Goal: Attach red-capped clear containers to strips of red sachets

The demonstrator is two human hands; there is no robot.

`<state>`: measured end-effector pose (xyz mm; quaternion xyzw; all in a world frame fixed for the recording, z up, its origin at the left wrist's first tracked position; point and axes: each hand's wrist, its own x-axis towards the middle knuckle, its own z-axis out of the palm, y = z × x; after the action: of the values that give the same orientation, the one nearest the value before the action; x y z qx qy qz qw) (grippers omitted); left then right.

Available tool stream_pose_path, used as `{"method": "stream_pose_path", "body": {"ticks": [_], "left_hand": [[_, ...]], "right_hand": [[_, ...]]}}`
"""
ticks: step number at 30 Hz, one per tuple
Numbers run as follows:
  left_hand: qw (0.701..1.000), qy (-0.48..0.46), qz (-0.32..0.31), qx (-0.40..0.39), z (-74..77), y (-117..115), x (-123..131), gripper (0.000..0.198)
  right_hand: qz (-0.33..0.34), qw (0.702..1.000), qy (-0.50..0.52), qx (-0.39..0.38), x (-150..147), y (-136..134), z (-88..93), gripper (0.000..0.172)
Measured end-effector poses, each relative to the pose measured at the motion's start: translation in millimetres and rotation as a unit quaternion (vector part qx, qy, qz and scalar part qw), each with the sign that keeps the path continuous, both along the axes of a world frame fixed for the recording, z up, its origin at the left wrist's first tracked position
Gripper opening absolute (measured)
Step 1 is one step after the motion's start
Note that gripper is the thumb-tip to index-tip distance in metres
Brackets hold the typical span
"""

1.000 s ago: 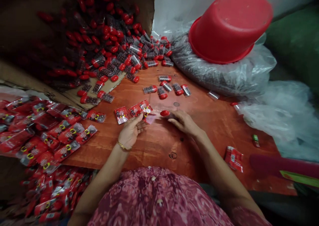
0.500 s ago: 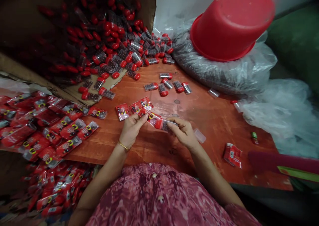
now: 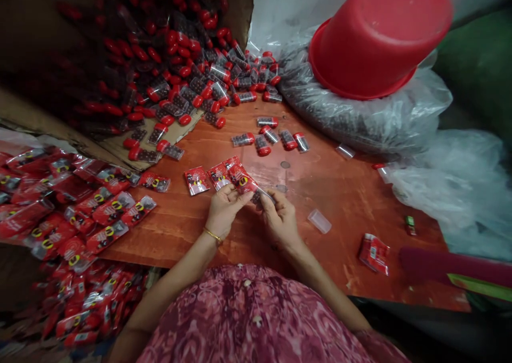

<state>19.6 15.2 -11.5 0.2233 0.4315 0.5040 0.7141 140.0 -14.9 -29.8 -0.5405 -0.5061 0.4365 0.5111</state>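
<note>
Just above the table's front edge, my left hand point(image 3: 225, 209) is closed on a red printed packet point(image 3: 243, 178), thumb across its lower part. My right hand point(image 3: 279, 216) pinches a small clear bottle point(image 3: 260, 196) of dark balls. The bottle's red cap is out of sight, and its upper end appears to be inside the packet's mouth. Beyond my left hand, a flat red packet point(image 3: 197, 180) lies beside another packet point(image 3: 218, 175), partly covered. Right of my hands lies a clear plastic sleeve or cup point(image 3: 319, 221).
A tipped cardboard box point(image 3: 236, 11) spills red-capped bottles point(image 3: 172, 107) onto the table point(image 3: 320, 182). Filled packets point(image 3: 114, 209) are heaped at left. A red tub point(image 3: 372, 43) rests on a plastic bag point(image 3: 360, 123). Folded packets point(image 3: 374, 253) lie right.
The bottle has slid into the packet, its red cap now hidden. My right hand has moved left toward my left hand, which shifted slightly right.
</note>
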Motion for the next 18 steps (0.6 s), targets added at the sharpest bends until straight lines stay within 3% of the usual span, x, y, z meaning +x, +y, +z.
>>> {"method": "stream_pose_path", "body": {"ticks": [9, 14, 18], "left_hand": [[0.999, -0.013, 0.015, -0.025, -0.8, 6, -1, 0.035], [1.000, -0.011, 0.003, 0.001, -5.2, 3, 1, 0.033], [0.999, -0.041, -0.004, 0.000, 0.2, 3, -1, 0.034]], "right_hand": [[0.103, 0.978, 0.161, -0.086, -4, 4, -0.3, 0.032], [0.052, 0.985, 0.145, -0.073, -10, 8, 1.4, 0.033], [0.016, 0.986, 0.152, -0.068, -20, 7, 5.2, 0.032]]}}
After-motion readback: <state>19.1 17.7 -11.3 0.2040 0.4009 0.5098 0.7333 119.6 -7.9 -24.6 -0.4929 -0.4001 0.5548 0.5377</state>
